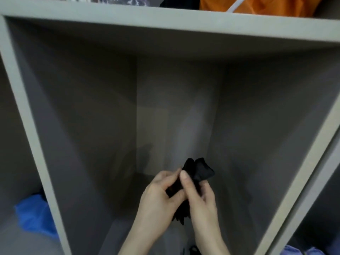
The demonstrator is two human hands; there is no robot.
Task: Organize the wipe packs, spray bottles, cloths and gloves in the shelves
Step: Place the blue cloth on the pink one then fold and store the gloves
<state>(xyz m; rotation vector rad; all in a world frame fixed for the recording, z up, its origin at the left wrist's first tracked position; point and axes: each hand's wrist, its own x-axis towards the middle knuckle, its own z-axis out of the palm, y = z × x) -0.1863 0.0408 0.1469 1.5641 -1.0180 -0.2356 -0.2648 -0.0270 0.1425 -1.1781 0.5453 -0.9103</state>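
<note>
Both my hands hold a black glove (pixel 199 171) inside the middle grey shelf compartment (pixel 117 111). My left hand (pixel 160 197) grips its lower part with curled fingers. My right hand (pixel 200 196) pinches the upper part, thumb pressed on the fabric. The glove's cuff sticks up above my fingers, and its dark finger ends hang down between my wrists. The compartment's floor below is mostly hidden by my arms.
A blue plastic bag (pixel 35 216) lies in the left compartment. An orange bag (pixel 257 4) and dark items sit on the shelf above. Pale blue-purple material (pixel 301 251) shows at bottom right. A small dark object (pixel 193 250) lies at the bottom edge.
</note>
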